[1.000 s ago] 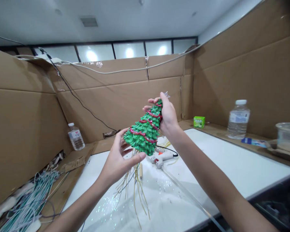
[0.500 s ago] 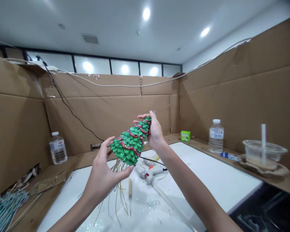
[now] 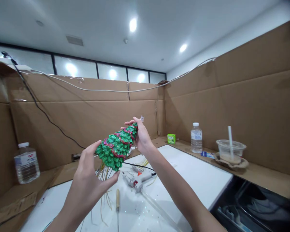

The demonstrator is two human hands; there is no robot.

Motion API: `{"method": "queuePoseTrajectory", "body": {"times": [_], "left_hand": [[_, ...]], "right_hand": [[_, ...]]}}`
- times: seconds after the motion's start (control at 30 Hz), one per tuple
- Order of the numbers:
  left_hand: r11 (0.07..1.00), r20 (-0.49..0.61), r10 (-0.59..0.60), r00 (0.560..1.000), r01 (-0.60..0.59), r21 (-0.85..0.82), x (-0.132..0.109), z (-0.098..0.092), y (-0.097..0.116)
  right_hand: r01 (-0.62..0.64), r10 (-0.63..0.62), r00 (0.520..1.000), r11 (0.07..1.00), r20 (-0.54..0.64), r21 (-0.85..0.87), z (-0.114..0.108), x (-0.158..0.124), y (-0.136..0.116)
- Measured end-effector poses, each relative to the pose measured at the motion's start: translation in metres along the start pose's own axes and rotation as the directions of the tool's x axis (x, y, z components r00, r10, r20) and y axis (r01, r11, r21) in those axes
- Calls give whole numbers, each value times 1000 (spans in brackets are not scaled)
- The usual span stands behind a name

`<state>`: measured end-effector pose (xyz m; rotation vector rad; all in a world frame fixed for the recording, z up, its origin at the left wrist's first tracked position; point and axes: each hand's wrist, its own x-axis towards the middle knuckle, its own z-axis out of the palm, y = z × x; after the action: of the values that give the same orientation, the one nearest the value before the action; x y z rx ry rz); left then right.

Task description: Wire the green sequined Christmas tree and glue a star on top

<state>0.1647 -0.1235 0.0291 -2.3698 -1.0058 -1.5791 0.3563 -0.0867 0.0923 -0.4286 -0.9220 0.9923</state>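
Between my two hands a small green Christmas tree ornament (image 3: pixel 118 146) is held tilted above the white board, its glittery layers wound with red garlands. A clear star (image 3: pixel 142 119) tops it, pointing up to the right. My left hand (image 3: pixel 93 172) grips the wide base, thumb below and fingers above and behind. Closed around the narrow top is my right hand (image 3: pixel 142 136). Beneath lie a glue gun (image 3: pixel 136 182) with a long clear glue stick in it, a wooden-handled awl (image 3: pixel 118 199) and a bundle of thin yellowish wires (image 3: pixel 105 193).
Cardboard walls (image 3: pixel 91 112) surround the white board (image 3: pixel 181 170). Along the right ledge are a green box (image 3: pixel 171 139), a water bottle (image 3: pixel 196 138), a blue packet (image 3: pixel 207 155) and a lidded cup (image 3: pixel 230 149) with a straw. Another bottle (image 3: pixel 26 164) stands at left. A black cable (image 3: pixel 45 114) hangs behind.
My view has swung to the right, so the surroundings shift left in the picture. Both hands keep hold of the Christmas tree, with its star now showing more clearly.
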Motion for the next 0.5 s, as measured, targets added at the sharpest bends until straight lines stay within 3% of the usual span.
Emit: {"method": "queuePoseTrajectory", "body": {"times": [0.3, 0.5], "left_hand": [[984, -126, 170, 977, -176, -34, 7, 9, -8], [939, -148, 341, 928, -328, 105, 9, 12, -18]], "right_hand": [[-19, 16, 998, 999, -66, -35, -4, 9, 1], [-99, 100, 993, 995, -69, 17, -1, 7, -3]]}}
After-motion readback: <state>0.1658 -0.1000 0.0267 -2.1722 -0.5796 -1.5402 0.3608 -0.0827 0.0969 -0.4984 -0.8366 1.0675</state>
